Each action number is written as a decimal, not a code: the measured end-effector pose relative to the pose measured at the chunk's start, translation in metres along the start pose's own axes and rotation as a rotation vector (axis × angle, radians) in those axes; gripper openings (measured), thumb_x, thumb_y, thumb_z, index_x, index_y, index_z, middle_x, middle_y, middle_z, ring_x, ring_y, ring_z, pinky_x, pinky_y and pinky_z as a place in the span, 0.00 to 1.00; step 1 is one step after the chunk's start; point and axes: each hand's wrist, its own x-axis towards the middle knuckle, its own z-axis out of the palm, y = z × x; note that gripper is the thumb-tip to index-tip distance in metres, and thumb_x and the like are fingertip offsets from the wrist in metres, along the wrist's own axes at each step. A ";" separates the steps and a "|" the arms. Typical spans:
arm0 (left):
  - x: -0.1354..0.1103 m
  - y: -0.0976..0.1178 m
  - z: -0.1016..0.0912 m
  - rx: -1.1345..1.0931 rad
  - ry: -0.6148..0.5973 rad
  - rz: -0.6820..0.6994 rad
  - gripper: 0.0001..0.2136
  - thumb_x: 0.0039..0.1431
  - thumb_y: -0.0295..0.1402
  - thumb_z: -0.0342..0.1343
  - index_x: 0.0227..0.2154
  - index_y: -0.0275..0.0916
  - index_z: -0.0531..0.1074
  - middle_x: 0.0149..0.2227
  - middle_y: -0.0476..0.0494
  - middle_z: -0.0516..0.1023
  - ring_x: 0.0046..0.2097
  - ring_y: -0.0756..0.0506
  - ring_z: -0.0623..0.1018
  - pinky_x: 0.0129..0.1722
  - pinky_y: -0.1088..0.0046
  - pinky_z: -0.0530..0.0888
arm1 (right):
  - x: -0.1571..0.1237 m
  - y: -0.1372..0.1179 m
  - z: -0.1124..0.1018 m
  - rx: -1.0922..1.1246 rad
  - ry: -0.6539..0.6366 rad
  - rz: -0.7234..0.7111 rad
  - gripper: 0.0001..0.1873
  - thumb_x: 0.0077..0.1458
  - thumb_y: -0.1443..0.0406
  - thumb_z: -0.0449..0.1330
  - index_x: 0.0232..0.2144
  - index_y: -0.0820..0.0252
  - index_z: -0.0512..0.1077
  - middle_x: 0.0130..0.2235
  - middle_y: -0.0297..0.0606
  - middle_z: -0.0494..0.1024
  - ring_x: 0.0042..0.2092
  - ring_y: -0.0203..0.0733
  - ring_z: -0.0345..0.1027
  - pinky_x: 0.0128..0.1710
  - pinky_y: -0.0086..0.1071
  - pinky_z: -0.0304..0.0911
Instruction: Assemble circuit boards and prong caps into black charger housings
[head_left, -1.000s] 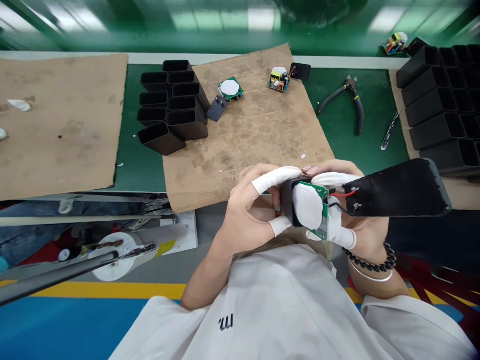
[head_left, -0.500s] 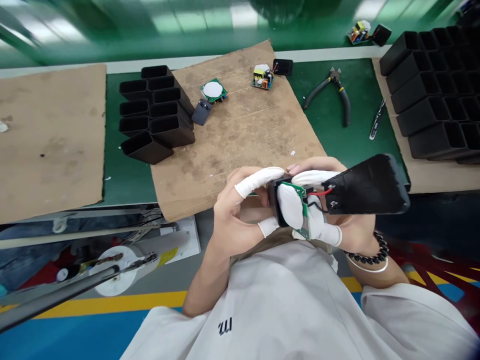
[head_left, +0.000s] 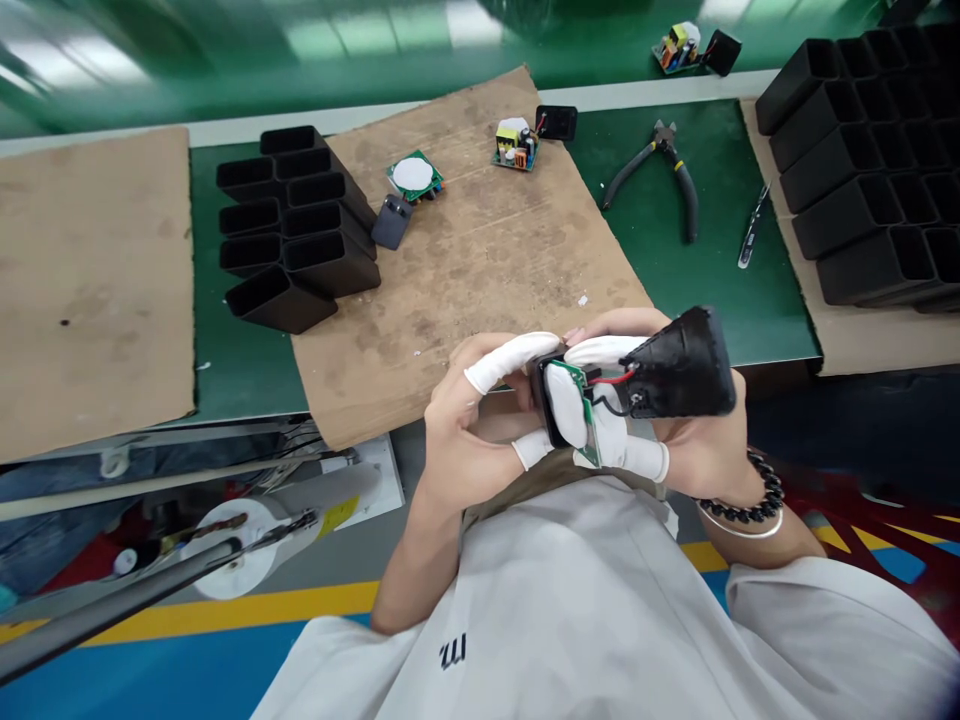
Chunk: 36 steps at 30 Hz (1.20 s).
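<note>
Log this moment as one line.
left hand: holds black case; right hand: holds green board at case opening; black cover: wired to green board

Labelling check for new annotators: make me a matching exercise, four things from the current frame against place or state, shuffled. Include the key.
Things
1. Held case
2. Held circuit board
3. Pliers
4. Beaded bracelet

Place or state
A. Around the wrist of the right hand
B. Handles spread, lying on the green tabletop
C. In the grip of the left hand
D. Joined by a red wire to a black cover

Pairs: 1-C, 2-D, 3-B, 4-A
</note>
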 end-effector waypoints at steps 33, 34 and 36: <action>0.016 -0.028 0.021 0.716 0.248 0.357 0.27 0.49 0.19 0.58 0.53 0.42 0.73 0.43 0.42 0.84 0.40 0.43 0.81 0.54 0.58 0.65 | 0.052 -0.019 -0.047 -0.320 0.064 0.110 0.18 0.62 0.54 0.64 0.52 0.49 0.79 0.50 0.37 0.84 0.48 0.50 0.79 0.44 0.41 0.78; 0.017 -0.031 0.021 0.772 0.259 0.429 0.26 0.50 0.19 0.56 0.54 0.42 0.73 0.45 0.41 0.84 0.39 0.44 0.82 0.54 0.58 0.64 | 0.054 -0.015 -0.049 -0.301 0.041 0.194 0.18 0.63 0.50 0.62 0.48 0.52 0.81 0.44 0.39 0.85 0.41 0.48 0.80 0.38 0.38 0.78; 0.021 -0.034 0.019 0.846 0.252 0.538 0.24 0.53 0.19 0.54 0.53 0.42 0.73 0.46 0.41 0.85 0.36 0.45 0.82 0.53 0.60 0.62 | 0.059 -0.006 -0.055 -0.220 -0.085 0.373 0.24 0.63 0.45 0.59 0.39 0.57 0.83 0.34 0.40 0.85 0.30 0.44 0.79 0.28 0.35 0.76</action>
